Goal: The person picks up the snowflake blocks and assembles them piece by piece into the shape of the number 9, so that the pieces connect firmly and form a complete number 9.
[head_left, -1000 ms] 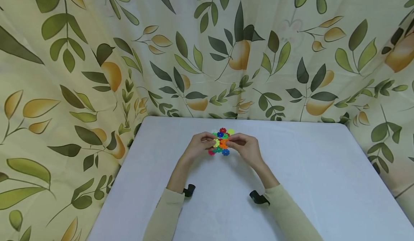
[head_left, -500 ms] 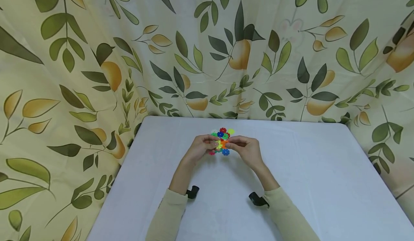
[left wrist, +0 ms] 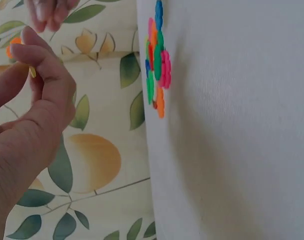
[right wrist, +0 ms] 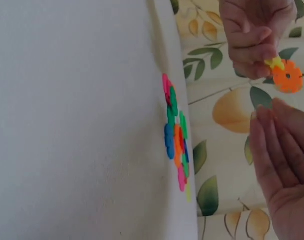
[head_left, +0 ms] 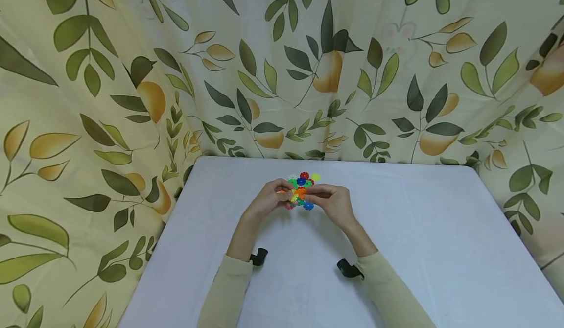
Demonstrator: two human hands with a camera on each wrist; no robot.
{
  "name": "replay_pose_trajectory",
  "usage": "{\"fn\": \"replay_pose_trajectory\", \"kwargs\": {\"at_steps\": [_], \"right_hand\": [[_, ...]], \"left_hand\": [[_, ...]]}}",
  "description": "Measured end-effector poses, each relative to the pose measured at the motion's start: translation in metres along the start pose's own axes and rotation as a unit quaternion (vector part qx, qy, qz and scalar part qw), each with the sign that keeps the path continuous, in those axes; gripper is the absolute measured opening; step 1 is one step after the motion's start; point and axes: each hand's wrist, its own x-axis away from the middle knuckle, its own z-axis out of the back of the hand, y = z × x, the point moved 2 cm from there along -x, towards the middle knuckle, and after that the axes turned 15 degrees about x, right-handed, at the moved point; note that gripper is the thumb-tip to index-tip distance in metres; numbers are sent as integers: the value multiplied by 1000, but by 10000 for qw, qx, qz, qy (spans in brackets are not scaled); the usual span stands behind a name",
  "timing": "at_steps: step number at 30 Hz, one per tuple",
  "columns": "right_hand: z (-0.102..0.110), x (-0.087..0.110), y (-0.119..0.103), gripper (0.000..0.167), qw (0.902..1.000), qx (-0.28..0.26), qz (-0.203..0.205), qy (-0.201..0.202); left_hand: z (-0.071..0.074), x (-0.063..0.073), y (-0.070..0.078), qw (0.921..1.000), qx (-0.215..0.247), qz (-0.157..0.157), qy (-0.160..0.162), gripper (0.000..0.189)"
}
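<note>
My left hand (head_left: 270, 200) pinches a yellow notched snowflake disc (right wrist: 274, 63) between thumb and fingers. An orange snowflake disc (right wrist: 287, 76) is joined to the yellow one's edge. Close to the orange disc is my right hand (head_left: 332, 201), its fingers fairly straight; in the right wrist view a small gap separates these fingertips from the disc. The left wrist view also shows the right hand (left wrist: 52, 12) apart from the discs. Behind the hands lies a cluster of coloured discs (left wrist: 159, 55), partly hidden by them in the head view.
The cluster, with a blue disc (head_left: 308, 205) and a red disc (head_left: 304, 175) at its borders, lies near the far edge of the white table (head_left: 418, 240). A leaf-patterned curtain (head_left: 282, 73) hangs behind. Black wrist cameras (head_left: 350, 268) sit at both cuffs.
My left hand moved right until the yellow disc met the orange one, then drew back left. The orange disc has shifted left with it. My right hand has moved slightly left.
</note>
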Motion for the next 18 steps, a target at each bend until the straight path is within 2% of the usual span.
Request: {"fn": "replay_pose_trajectory", "kwargs": {"at_steps": [2, 5, 9, 14, 18], "right_hand": [[0, -2, 2, 16, 9997, 233, -32, 13], [1, -3, 6, 16, 9948, 1004, -170, 46], [-1, -4, 12, 21, 9776, 2052, -409, -240], [-7, -8, 19, 27, 9594, 2546, -872, -847], [-15, -11, 21, 33, 9428, 2971, -1007, -1125]], "left_hand": [[4, 0, 0, 10000, 10, 22, -7, 20], [10, 0, 0, 10000, 27, 69, 29, 23], [13, -2, 0, 9998, 34, 171, 92, 19], [16, -3, -2, 9997, 27, 142, 186, 16], [15, -5, -5, 9997, 96, 108, 214, 18]]}}
